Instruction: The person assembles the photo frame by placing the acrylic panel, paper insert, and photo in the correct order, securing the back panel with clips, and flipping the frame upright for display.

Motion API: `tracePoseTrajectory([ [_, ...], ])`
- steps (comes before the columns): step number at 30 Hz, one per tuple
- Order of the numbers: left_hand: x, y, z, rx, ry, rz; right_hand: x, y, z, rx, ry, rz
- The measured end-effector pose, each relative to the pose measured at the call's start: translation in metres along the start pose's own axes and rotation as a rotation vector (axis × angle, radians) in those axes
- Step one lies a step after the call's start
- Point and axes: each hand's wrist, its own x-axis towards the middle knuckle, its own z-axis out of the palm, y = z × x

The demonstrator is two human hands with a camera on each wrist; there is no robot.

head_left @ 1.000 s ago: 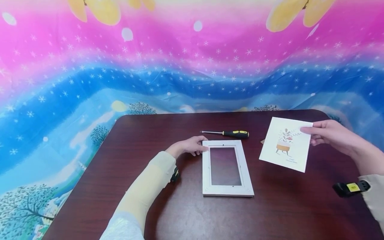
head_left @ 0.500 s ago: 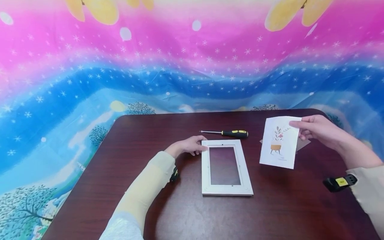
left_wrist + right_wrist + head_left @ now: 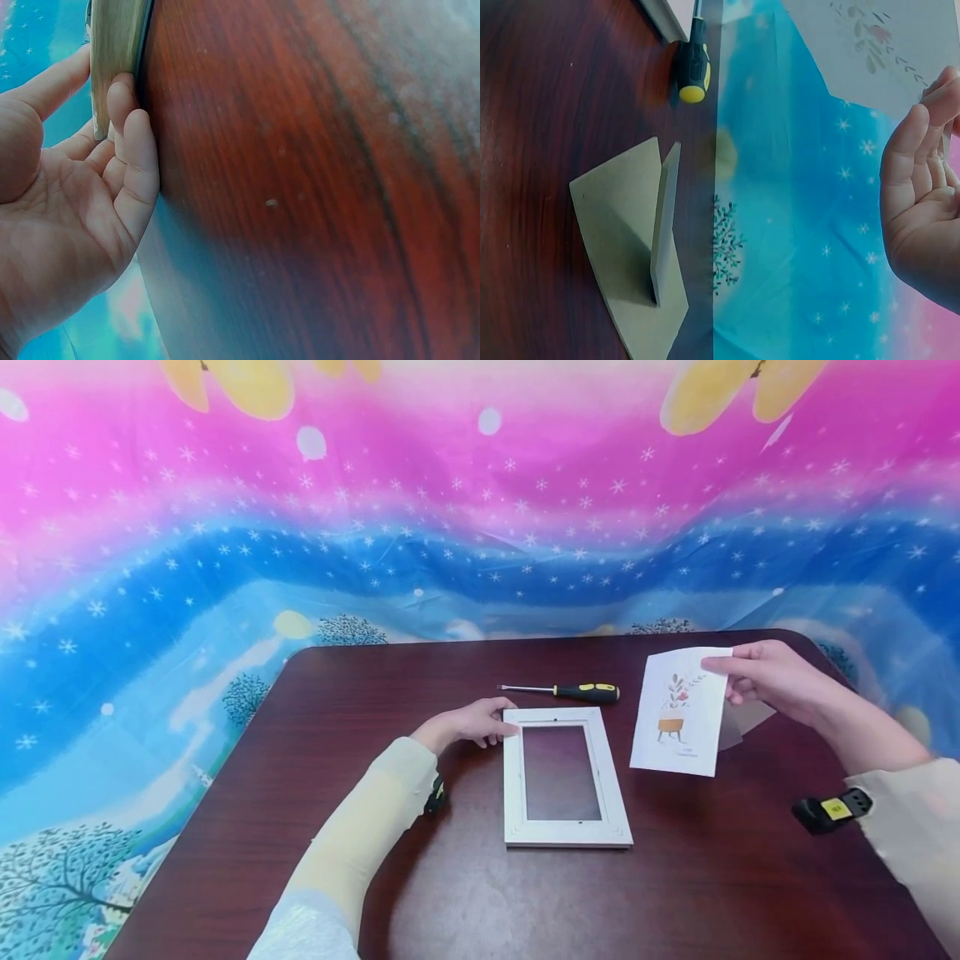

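The right grip (image 3: 780, 677) pinches the card (image 3: 671, 743), right of centre; the left grip (image 3: 474, 724) clasps the white frame (image 3: 609, 785), mid-view. Card not yet in (brown board (image 3: 611, 217) lies apart); fitting seemingly remains.

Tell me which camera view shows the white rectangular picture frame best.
The head view: the white frame lies there almost whole. The left wrist view shows just its side edge, the right wrist view just a corner.

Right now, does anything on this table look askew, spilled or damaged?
Nothing looks spilled or damaged. The tan board, partly behind the card in the head view, looks odd: it lies skewed, its flap raised, unlike the flat white frame.
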Motion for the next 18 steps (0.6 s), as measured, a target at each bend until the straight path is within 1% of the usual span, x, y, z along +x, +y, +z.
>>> tracePoseTrajectory([
  [10, -0.001, 0.001, 0.000, -0.002, -0.002, 0.002, 0.010, -0.006, 0.017, -0.075, -0.040, 0.011],
  [18, -0.002, 0.003, 0.001, -0.001, 0.002, -0.001, 0.018, -0.008, 0.033, -0.098, -0.086, 0.026],
])
